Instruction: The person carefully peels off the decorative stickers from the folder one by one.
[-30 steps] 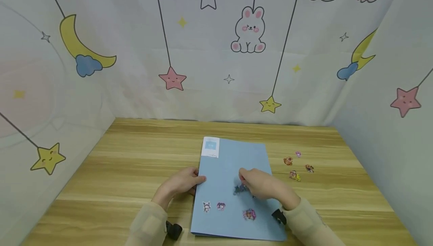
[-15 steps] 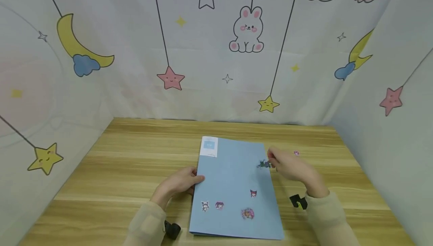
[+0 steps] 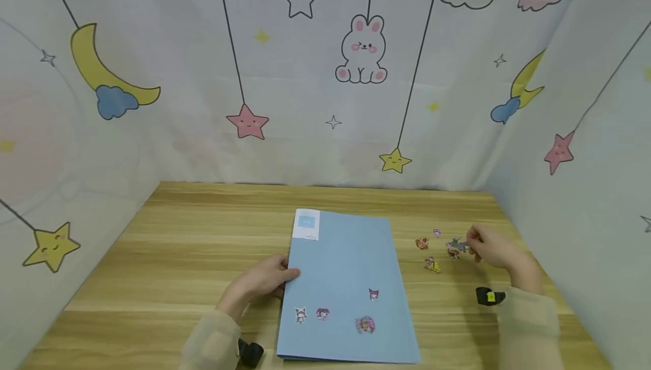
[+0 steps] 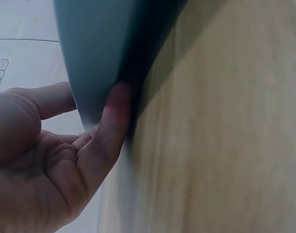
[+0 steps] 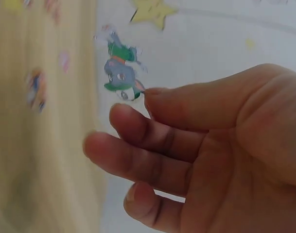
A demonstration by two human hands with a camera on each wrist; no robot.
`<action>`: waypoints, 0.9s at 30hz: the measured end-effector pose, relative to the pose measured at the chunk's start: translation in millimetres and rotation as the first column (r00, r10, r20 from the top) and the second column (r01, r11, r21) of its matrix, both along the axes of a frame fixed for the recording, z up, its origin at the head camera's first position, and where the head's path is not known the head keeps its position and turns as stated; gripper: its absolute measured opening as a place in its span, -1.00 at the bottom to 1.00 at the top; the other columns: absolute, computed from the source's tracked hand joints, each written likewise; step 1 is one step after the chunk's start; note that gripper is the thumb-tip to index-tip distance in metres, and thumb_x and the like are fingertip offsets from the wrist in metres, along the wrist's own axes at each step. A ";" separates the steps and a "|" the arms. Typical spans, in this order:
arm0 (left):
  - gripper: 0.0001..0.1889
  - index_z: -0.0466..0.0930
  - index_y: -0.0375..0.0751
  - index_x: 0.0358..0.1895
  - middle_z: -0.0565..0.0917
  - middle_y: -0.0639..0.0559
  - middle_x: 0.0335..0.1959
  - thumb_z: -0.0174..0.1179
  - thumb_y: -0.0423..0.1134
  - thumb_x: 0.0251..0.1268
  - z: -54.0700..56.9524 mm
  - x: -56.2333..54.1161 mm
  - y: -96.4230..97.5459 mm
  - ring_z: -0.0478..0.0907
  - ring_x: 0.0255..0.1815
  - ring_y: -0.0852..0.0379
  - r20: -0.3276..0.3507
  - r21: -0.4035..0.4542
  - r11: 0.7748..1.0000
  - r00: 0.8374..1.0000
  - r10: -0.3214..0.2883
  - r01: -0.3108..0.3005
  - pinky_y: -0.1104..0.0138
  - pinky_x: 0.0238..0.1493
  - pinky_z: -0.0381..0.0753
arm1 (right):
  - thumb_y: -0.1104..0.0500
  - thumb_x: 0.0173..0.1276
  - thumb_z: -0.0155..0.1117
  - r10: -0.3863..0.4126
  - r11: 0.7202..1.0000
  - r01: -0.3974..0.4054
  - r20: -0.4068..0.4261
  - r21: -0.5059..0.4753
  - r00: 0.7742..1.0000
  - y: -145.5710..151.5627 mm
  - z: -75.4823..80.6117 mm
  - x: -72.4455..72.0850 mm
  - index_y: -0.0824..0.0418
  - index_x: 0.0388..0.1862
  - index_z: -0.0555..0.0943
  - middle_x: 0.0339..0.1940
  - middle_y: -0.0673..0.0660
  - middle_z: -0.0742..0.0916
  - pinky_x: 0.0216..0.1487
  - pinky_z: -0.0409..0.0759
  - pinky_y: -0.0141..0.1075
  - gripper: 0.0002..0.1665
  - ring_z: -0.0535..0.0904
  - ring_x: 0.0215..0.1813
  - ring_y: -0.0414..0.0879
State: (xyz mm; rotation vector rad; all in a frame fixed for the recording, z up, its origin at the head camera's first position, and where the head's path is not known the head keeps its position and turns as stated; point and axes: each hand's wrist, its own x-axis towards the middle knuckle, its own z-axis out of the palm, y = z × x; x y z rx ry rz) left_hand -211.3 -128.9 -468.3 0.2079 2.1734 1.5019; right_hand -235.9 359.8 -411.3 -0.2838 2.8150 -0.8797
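A blue folder (image 3: pixel 341 257) lies on the wooden table with a white label (image 3: pixel 307 224) at its upper left corner. My left hand (image 3: pixel 259 281) holds the folder's left edge, thumb on top and fingers tucked beneath; the left wrist view shows the fingers (image 4: pixel 109 116) around that edge. To the right of the folder, my right hand (image 3: pixel 490 248) pinches a sticker (image 5: pixel 121 68) of a grey and green cartoon dog between thumb and index fingertip. Several small cartoon stickers sit on the folder's lower half, among them a round pink one (image 3: pixel 365 325) and a red-and-black one (image 3: pixel 373 294).
Several loose stickers lie on the table right of the folder, such as a yellow one (image 3: pixel 432 265), an orange one (image 3: pixel 422 243) and a small purple one (image 3: pixel 437 233). A white printed curtain (image 3: pixel 285 161) borders the table at the back and sides.
My right hand, pinching the dog sticker, has moved from above the folder rightward to over the loose stickers. My left hand stays on the folder's edge. The head view has shifted slightly.
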 end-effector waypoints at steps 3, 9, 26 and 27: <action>-0.69 0.42 -0.54 0.06 0.68 -0.15 -0.28 0.05 -0.29 0.49 0.4 -1.8 -0.1 0.69 -0.27 -0.01 0.001 0.008 1.000 1.000 -0.003 0.003 0.18 -0.28 0.68 | 0.38 0.54 -0.09 -0.030 1.000 0.030 0.022 0.007 0.999 22.7 -11.1 -2.3 0.39 -0.31 0.38 -0.50 0.16 0.55 -0.48 0.43 -0.25 -0.84 0.52 -0.48 0.00; -0.70 0.42 -0.54 0.03 0.69 -0.15 -0.30 0.06 -0.29 0.49 1.1 -2.5 -0.6 0.70 -0.30 -0.02 -0.001 -0.001 1.000 1.000 -0.006 0.006 0.18 -0.28 0.68 | 0.37 0.51 -0.07 -0.087 0.996 0.088 0.073 -0.006 0.993 47.3 -27.3 -4.3 0.39 -0.36 0.40 -0.53 0.16 0.56 -0.46 0.48 -0.21 -0.81 0.52 -0.50 0.00; -0.70 0.41 -0.53 0.04 0.68 -0.16 -0.29 0.05 -0.28 0.50 -0.9 -0.4 -0.8 0.70 -0.27 -0.03 0.008 0.031 0.999 1.000 -0.017 0.017 0.18 -0.27 0.68 | 0.33 0.42 0.02 -0.168 0.982 0.160 0.086 0.096 0.982 54.1 -46.2 -9.6 0.40 -0.34 0.53 -0.59 0.08 0.57 -0.45 0.50 -0.21 -0.81 0.51 -0.56 -0.08; -0.70 0.41 -0.53 0.04 0.68 -0.16 -0.29 0.05 -0.28 0.50 -1.2 -0.3 -1.0 0.70 -0.27 -0.03 0.008 0.033 0.999 1.000 -0.017 0.017 0.18 -0.27 0.68 | 0.32 0.42 0.02 -0.171 0.982 0.162 0.084 0.098 0.982 53.9 -46.4 -9.9 0.39 -0.35 0.54 -0.60 0.08 0.57 -0.45 0.50 -0.21 -0.81 0.51 -0.57 -0.08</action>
